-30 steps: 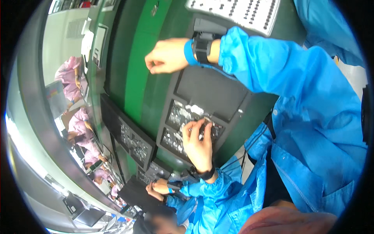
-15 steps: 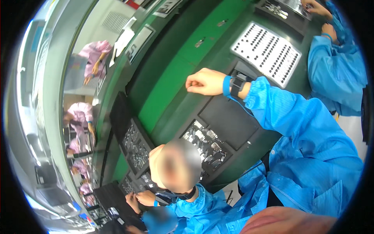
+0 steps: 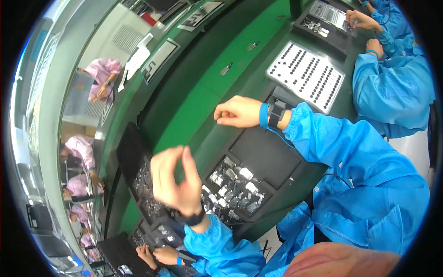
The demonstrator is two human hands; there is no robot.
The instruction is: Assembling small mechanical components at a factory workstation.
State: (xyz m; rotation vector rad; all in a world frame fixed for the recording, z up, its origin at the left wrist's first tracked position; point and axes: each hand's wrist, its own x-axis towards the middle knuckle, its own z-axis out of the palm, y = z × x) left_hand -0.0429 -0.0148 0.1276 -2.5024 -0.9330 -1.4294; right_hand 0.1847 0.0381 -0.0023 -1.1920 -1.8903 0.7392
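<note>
My left hand (image 3: 177,182) is raised beside a black tray (image 3: 272,187) of small metal parts (image 3: 233,187). Its thumb and index finger curve into a loop, tips close together; anything between them is too small to make out. Over the green bench, past the tray's far edge, hovers my right hand (image 3: 237,112). Its fingers are curled in, and what they may hold is hidden. Both wrists wear black straps, the right one also a blue band with a cord.
A white tray (image 3: 307,76) with rows of small black pieces lies beyond my right forearm. Another tray of metal parts (image 3: 147,184) stands past my left hand. Small metal pieces (image 3: 226,69) lie on the green mat (image 3: 203,85). Co-workers' hands (image 3: 362,21) are at both ends.
My left hand has moved left, off the edge of the parts tray, and more of those parts show. My right hand keeps its curled pose; the whole view has shifted slightly.
</note>
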